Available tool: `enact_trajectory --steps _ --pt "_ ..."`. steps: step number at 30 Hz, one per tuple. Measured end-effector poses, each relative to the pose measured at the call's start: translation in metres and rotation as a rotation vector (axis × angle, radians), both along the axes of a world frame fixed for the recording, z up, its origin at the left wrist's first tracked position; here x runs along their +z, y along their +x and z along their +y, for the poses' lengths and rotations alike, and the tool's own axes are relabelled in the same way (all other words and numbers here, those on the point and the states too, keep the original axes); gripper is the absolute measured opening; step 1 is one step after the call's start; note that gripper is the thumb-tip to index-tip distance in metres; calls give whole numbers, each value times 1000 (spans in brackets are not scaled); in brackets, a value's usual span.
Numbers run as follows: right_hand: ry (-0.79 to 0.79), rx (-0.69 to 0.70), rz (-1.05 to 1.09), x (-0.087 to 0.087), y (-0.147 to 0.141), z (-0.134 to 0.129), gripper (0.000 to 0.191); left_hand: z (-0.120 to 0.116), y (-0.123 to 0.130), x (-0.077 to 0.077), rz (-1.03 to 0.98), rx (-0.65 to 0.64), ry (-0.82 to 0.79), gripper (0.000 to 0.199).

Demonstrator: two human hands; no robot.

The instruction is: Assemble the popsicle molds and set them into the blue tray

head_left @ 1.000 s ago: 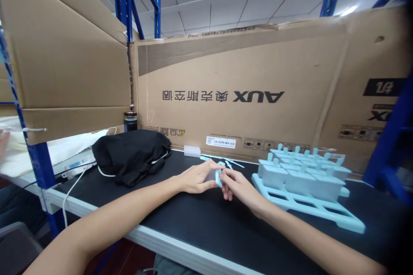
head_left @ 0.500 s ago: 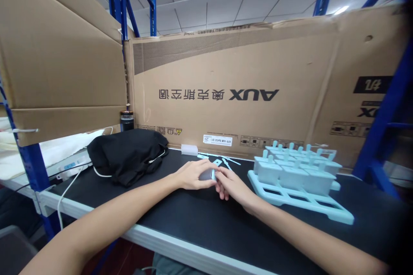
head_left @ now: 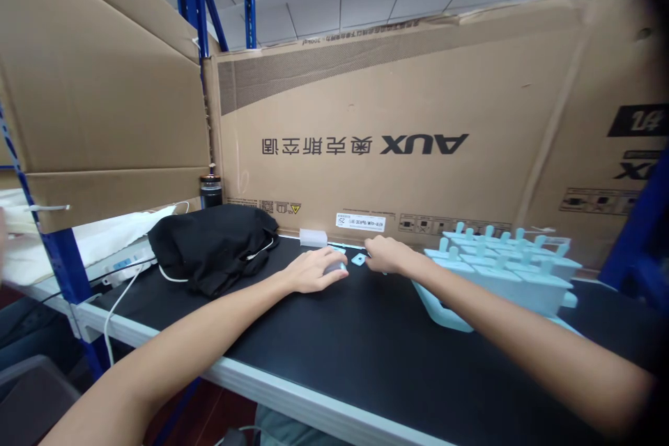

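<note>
A popsicle mold (head_left: 335,267) is grasped by the left hand (head_left: 313,270).
The right hand's (head_left: 385,255) grip, beside a blue plastic piece (head_left: 358,260), cannot be determined.

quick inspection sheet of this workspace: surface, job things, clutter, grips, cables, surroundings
Surface: flat black tabletop
Job's things: light-blue plastic rack bearing light-blue plastic moulds with upright handles; small light-blue plastic piece with a hole, between the hands
Clutter: crumpled black cloth; white rectangular block
Grips: left grip holds a small, pale translucent cup; right grip near the back, contents hidden
Cables: white cable hanging at left
Surroundings: brown cardboard panels; blue metal posts
</note>
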State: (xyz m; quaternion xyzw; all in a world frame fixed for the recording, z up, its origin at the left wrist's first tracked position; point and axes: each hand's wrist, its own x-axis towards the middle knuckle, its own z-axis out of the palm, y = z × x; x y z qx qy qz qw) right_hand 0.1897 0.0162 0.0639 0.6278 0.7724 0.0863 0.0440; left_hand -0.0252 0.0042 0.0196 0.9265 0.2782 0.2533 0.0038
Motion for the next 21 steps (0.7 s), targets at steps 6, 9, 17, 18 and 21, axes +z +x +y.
enact_trajectory --steps 6,9,17,18,21 --pt "-213 -43 -64 -8 9 26 15 1 2 1 64 -50 4 37" --pt "-221 -28 -64 -12 13 28 19 -1 2 3 78 -48 2 37" --pt "-264 -26 -6 -11 20 41 15 -1 2 3 74 -37 -8 37" --pt "-281 -32 8 -11 21 43 13 -1 2 3 70 -35 -13 36" --pt "-305 -54 40 -10 22 48 11 -2 3 4 69 -27 -27 35"
